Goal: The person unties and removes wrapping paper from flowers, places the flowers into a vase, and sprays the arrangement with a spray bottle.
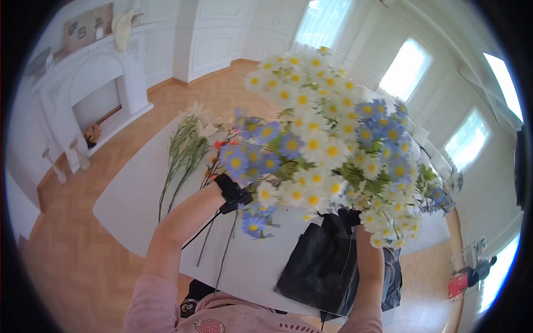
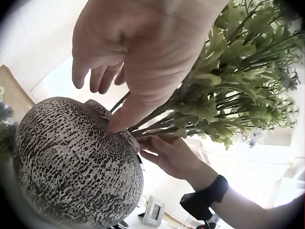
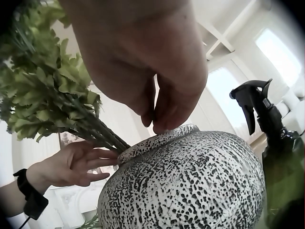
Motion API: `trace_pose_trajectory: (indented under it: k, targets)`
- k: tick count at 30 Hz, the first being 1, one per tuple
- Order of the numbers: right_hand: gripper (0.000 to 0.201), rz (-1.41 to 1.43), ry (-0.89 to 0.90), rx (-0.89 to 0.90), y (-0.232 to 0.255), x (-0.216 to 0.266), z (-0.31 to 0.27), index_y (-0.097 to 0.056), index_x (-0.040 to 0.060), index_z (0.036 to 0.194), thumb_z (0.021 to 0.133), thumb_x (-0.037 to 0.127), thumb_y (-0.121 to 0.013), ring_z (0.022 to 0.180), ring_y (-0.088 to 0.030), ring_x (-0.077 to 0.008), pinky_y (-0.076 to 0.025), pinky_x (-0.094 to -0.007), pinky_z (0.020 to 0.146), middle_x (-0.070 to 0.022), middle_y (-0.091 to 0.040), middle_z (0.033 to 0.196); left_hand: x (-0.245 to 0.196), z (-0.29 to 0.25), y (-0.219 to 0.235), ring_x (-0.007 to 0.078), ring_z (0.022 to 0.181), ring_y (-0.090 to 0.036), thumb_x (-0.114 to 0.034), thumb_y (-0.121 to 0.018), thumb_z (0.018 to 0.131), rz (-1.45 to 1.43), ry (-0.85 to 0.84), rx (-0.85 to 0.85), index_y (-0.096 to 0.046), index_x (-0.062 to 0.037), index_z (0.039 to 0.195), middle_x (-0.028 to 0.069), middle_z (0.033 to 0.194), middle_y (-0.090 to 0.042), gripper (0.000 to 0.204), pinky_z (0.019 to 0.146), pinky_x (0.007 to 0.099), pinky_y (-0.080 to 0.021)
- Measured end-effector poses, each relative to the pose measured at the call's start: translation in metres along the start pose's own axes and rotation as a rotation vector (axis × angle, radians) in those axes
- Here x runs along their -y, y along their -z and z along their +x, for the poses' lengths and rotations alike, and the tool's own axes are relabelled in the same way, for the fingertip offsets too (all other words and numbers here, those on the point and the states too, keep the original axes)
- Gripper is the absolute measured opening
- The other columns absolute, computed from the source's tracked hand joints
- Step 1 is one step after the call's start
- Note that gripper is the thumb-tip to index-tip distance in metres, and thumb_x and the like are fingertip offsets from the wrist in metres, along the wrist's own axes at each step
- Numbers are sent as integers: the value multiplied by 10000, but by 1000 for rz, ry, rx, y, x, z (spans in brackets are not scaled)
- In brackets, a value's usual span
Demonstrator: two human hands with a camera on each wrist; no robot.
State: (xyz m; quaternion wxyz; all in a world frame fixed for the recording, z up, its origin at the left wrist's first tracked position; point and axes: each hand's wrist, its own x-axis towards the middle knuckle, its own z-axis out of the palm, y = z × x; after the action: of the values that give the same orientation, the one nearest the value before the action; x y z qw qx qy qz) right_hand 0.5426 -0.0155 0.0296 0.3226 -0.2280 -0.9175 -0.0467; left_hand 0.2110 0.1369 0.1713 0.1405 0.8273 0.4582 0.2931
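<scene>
A round vase (image 2: 78, 162) with a rough black-and-white speckled surface and a short neck holds a large bunch of artificial daisies (image 1: 313, 147), white and blue. Their green stems lean out over the rim in the wrist views. My left hand (image 2: 143, 52) is at the neck, its thumb touching the rim and its fingers loosely extended beside the stems. Across the opening, my right hand (image 3: 147, 62) pinches the rim between thumb and fingertips. In the head view the blooms hide the vase and both hands; only the wrists with black straps show.
On the white table (image 1: 127, 194), white lilies (image 1: 191, 130) and orange-red flower sprigs (image 1: 219, 145) lie to the left. A black bag (image 1: 316, 266) lies near the front edge. A spray bottle (image 3: 274, 143) stands beside the vase. More blue flowers (image 1: 438, 200) are at the right.
</scene>
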Motion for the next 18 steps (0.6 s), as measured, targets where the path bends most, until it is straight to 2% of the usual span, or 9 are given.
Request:
trace_pose_trajectory:
  k: [1, 2, 3, 9, 11, 16, 17, 18]
  targets:
    - [318, 21, 5, 26, 7, 25, 39, -487, 28, 1136, 823, 82, -505, 1009, -514, -199, -434, -303, 849, -115, -507, 1119, 8, -12, 0, 170, 667, -578, -134, -620, 734, 1, 31, -6, -558, -30, 981, 74, 707, -594, 276, 597, 291, -472]
    - [319, 36, -12, 44, -17, -57, 169, -487, 28, 1136, 822, 82, -506, 1008, -515, -199, -434, -303, 848, -115, -508, 1118, 16, -23, -3, 172, 669, -579, -136, -621, 733, 1, 47, 8, -559, -30, 979, 75, 709, -594, 274, 598, 292, -472]
    - [320, 41, -43, 54, -20, -60, 177, -487, 28, 1136, 822, 83, -507, 1006, -516, -199, -435, -303, 847, -115, -508, 1117, 14, -8, -3, 173, 671, -579, -139, -621, 733, 1, 49, 33, -560, -31, 976, 75, 710, -594, 273, 598, 293, -472]
    - [323, -41, -282, 42, -18, -81, 168, -487, 28, 1135, 818, 86, -513, 998, -520, -199, -438, -301, 840, -115, -513, 1110, 10, -8, -32, 182, 681, -582, -155, -622, 732, 17, -97, 192, -565, -31, 961, 78, 716, -596, 267, 602, 300, -474]
    - [325, -78, -338, -9, -20, -71, 162, -487, 28, 1135, 817, 87, -515, 995, -521, -199, -438, -301, 838, -115, -514, 1108, -2, -3, -28, 185, 685, -582, -160, -623, 731, 69, -166, 224, -566, -31, 957, 79, 718, -597, 266, 604, 303, -475]
    - [328, -170, -485, -164, 7, -83, 156, -487, 28, 1135, 814, 90, -520, 987, -525, -199, -441, -300, 833, -115, -518, 1102, -31, -18, -29, 192, 694, -584, -173, -624, 730, 218, -359, 308, -571, -31, 944, 81, 723, -598, 262, 607, 308, -476]
    - [329, -173, -510, -172, 15, -84, 147, -487, 28, 1134, 814, 90, -521, 986, -525, -199, -441, -299, 832, -115, -518, 1101, -35, -18, -30, 193, 696, -585, -175, -624, 730, 233, -374, 323, -571, -31, 942, 82, 724, -598, 262, 608, 309, -477]
    - [329, -168, -528, -174, 15, -66, 114, -487, 28, 1134, 813, 91, -522, 984, -526, -199, -442, -299, 831, -115, -519, 1100, -36, -21, -31, 195, 697, -585, -178, -624, 730, 248, -378, 335, -572, -31, 939, 82, 725, -599, 261, 609, 311, -477]
